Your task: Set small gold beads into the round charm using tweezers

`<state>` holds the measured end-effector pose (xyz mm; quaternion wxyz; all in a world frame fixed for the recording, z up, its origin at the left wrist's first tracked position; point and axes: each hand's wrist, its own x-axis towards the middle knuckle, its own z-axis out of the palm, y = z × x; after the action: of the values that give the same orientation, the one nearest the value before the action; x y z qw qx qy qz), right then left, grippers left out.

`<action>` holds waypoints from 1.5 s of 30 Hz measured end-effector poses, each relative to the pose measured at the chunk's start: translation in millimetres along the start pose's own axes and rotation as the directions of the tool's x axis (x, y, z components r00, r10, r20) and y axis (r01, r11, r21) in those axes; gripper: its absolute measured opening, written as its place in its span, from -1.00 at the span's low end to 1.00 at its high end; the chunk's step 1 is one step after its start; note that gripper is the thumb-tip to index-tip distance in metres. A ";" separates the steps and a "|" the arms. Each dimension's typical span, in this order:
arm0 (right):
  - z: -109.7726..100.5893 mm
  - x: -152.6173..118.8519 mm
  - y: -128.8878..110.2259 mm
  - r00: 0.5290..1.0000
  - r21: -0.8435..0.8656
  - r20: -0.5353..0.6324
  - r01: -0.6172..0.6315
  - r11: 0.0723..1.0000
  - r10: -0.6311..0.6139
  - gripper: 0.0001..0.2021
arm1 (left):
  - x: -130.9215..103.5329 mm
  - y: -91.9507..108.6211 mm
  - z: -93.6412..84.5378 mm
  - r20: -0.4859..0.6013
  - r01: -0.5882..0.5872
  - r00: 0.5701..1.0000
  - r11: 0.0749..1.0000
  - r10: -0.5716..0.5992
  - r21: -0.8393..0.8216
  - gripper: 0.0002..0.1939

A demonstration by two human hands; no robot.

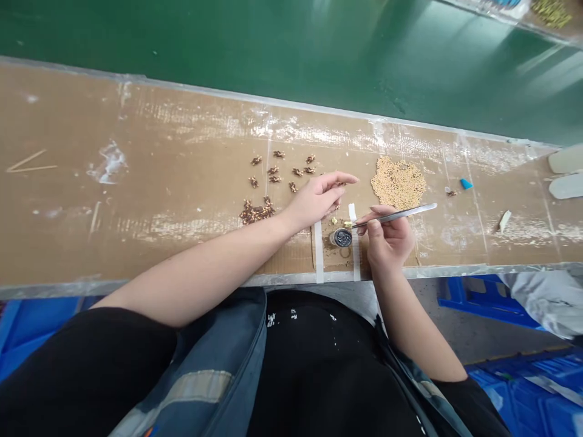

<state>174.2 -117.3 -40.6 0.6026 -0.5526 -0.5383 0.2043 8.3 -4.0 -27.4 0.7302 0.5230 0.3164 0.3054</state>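
Lighting bright and diffuse. Glare noted on green surface [273, 54], upper right, and on worktop [191, 149]. Frame edges stretched; fine detail soft.

No text, label, brand, number or sign can be read. The nearest thing to lettering is a scatter of small white marks [271, 319] on the front of the black shirt [314, 376], in the lower middle of the frame; they are too small and broken to tell whether they are print or splashes. At the bottom edge, left of the middle, a small orange and blue patch [150, 431] shows on the blue-grey apron [237, 370], cut off by the frame and illegible.
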 end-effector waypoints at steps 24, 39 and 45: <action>-3.0 -4.9 8.2 0.922 -0.212 0.199 0.372 0.904 -0.333 -0.79 | -0.4 -0.3 3.2 -0.016 -0.075 0.997 0.992 0.077 0.104 -0.84; 10.4 28.8 12.8 0.971 -0.151 -0.187 0.123 0.981 -0.151 -0.75 | -1.9 -0.1 2.4 0.039 -0.142 0.990 0.944 0.136 0.298 -0.90; 9.2 35.5 25.1 0.982 -0.164 -0.141 0.105 0.981 -0.128 -0.72 | -2.6 3.8 4.1 0.032 -0.085 0.996 0.946 0.078 0.312 -0.89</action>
<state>186.9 -75.7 -49.6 0.6076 -0.5793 -0.5370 0.0834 9.5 -7.4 -22.4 0.6278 0.6478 0.3317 0.2761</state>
